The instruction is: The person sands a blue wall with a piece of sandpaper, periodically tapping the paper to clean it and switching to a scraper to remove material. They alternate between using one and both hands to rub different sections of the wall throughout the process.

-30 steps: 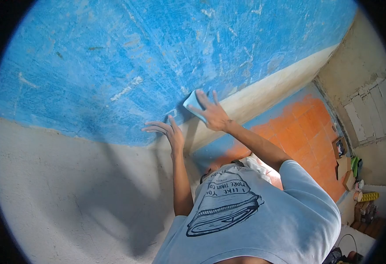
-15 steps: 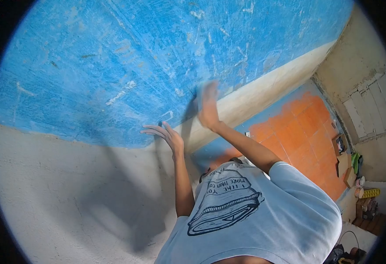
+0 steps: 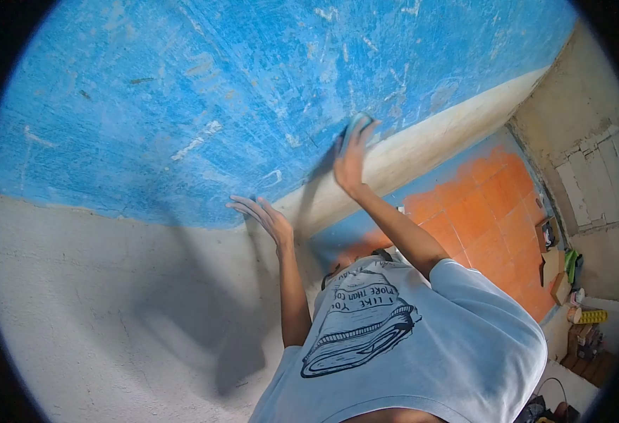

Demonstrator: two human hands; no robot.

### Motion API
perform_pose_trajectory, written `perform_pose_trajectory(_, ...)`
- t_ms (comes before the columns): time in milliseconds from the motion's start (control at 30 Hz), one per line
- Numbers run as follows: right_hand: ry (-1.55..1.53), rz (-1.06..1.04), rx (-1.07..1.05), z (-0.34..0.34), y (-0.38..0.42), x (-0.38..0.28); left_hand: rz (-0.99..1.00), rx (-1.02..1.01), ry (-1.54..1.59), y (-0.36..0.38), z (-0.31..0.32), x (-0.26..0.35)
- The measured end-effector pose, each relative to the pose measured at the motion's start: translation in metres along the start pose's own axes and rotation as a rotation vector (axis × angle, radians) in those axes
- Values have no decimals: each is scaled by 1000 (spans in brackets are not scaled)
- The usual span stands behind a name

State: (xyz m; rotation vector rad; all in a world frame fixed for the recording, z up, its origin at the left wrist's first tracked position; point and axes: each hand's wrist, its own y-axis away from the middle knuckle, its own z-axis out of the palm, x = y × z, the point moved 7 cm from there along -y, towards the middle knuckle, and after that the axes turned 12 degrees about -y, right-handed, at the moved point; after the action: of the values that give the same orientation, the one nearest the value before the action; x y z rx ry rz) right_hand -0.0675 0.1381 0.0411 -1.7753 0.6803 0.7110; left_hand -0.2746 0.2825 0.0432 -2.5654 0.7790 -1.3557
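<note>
My left hand (image 3: 271, 221) is open, its fingers stretched toward the lower edge of the scuffed blue wall surface (image 3: 147, 120); fingertips seem to rest near where blue meets grey. Farther right, my right hand (image 3: 350, 166) presses a flat bluish-grey pad (image 3: 357, 128) to the blue surface, just above a cream band (image 3: 422, 137). The fingers lie along the pad, partly hiding it, and its exact kind cannot be made out. Pale scraped marks and scratches cover the blue paint around both hands.
A grey plastered wall (image 3: 77, 296) carries my arm's shadow on the left. Orange floor tiles (image 3: 479, 218) with a blue border lie below at right. Along the far wall stand cardboard boxes (image 3: 550, 264), a yellow item (image 3: 593, 316) and a dark bundle (image 3: 549, 410).
My right hand has moved slightly up and right along the blue surface, and the pad in it shows more clearly. My left hand has stayed nearly in place.
</note>
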Motion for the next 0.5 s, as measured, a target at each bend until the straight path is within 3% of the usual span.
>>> perform_pose_trajectory(33,-88,3,123,-3,2,-2,-11,12,10,0,1,1)
perform_pose_trajectory(167,152,-224,-765,8,12,-25,-33,18,27,-5,6,7)
perform_pose_trajectory(200,272,-131,-527,-4,4,-2,-39,15,25,-5,4,9)
perform_pose_trajectory(300,-251,85,382,-30,-10,14,-52,-13,63,-3,3,15)
perform_pose_trajectory(333,-289,-55,158,-18,3,3,-53,-4,61,-1,6,15)
perform_pose_trajectory(433,279,-364,-788,16,26,2,-51,-2,64,-8,11,14)
perform_pose_trajectory(467,262,-369,-592,-7,8,5,-68,-19,74,-8,8,14)
perform_pose_trajectory(500,105,-215,-314,-23,-7,8,-90,-31,89,-8,6,14)
